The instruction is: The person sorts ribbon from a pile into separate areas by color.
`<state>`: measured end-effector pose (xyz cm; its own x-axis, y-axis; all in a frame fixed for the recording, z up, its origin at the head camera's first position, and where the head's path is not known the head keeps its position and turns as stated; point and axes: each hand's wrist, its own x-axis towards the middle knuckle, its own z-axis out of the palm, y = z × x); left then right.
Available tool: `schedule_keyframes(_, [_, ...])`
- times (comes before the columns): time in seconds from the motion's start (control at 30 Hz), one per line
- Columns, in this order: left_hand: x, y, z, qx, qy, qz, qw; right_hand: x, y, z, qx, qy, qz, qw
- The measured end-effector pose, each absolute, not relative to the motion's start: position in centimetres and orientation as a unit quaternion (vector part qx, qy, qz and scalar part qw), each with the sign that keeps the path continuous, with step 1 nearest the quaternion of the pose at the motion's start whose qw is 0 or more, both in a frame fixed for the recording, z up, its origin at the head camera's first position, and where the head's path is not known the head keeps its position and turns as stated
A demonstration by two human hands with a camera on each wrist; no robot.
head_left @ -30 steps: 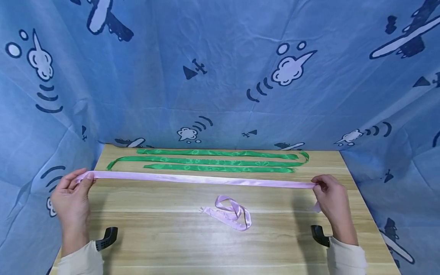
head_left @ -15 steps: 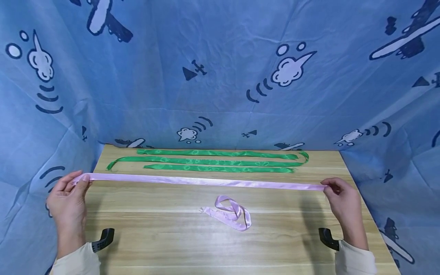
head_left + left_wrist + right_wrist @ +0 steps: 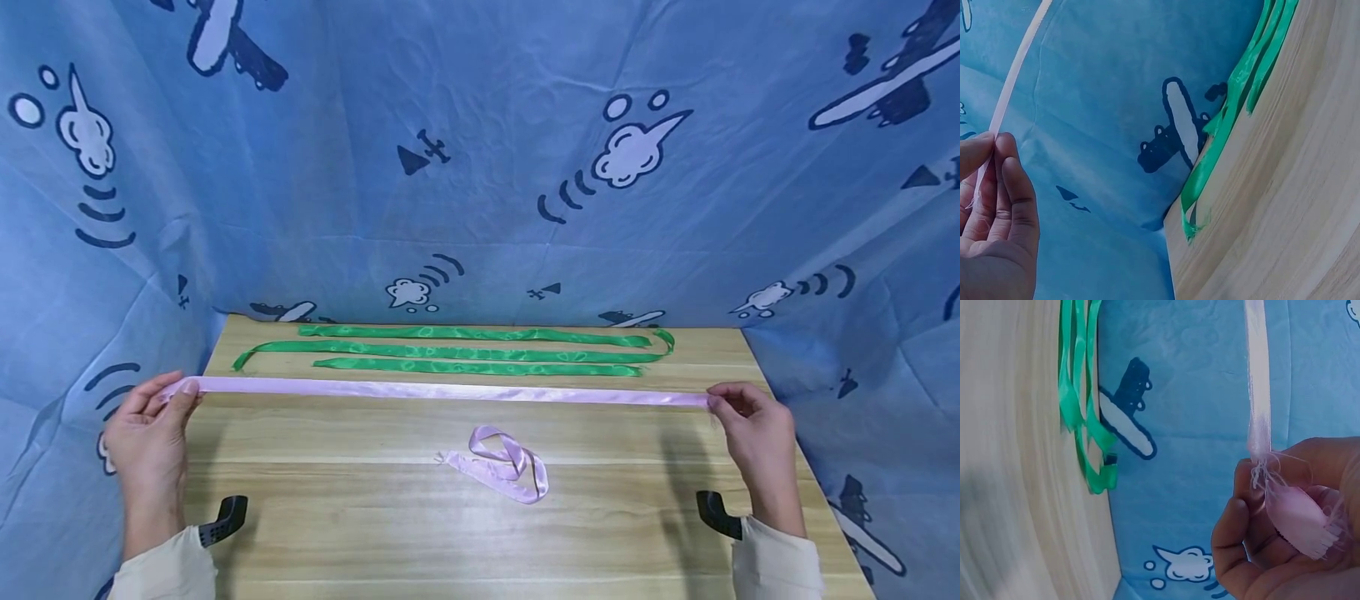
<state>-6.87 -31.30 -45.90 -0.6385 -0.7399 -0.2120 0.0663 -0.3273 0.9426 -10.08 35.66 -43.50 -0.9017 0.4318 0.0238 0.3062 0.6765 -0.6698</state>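
Note:
A pale lilac satin ribbon (image 3: 450,391) is stretched nearly straight from side to side above the wooden table. My left hand (image 3: 153,442) pinches its left end between thumb and fingers. At the other end my right hand (image 3: 757,442) pinches it the same way; in the right wrist view a short frayed tail (image 3: 1300,525) hangs inside the curled fingers. A second lilac ribbon (image 3: 517,467) lies in loose loops on the table, below the taut one in the head view. Beyond, green ribbons (image 3: 450,354) run in roughly parallel rows along the back.
The pale wooden table (image 3: 337,525) ends at a blue curtain (image 3: 480,150) printed with planes and clouds, which closes in the back and both sides. Black curved mounts (image 3: 228,518) sit at both wrists beside the light sleeves.
My right hand has moved outward to the right, and the left slightly left, so the held ribbon spans wider. The tail below the right hand no longer shows in the head view.

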Motion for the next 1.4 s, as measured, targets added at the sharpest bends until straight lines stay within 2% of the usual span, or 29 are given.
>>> schedule_keyframes(0.27, [-7.7,-31.2,-46.4,0.330,-0.545,-0.729,0.249,-11.0,36.2,-44.1,-0.237,-0.897,0.367,0.065])
schedule_keyframes(0.5, [-8.4,-31.2,-47.1,0.352,-0.562,-0.716,0.218,-12.3,36.8,-45.2,-0.232,-0.883,0.404,0.062])
schedule_keyframes(0.97, [-10.2,-31.4,-51.0,0.361,-0.632,-0.665,0.169,-13.6,37.8,-49.1,-0.234,-0.885,0.402,0.020])
schedule_keyframes(1.4, [-10.9,-31.6,-53.0,0.374,-0.663,-0.630,0.154,-14.5,38.4,-51.1,-0.243,-0.883,0.401,0.012])
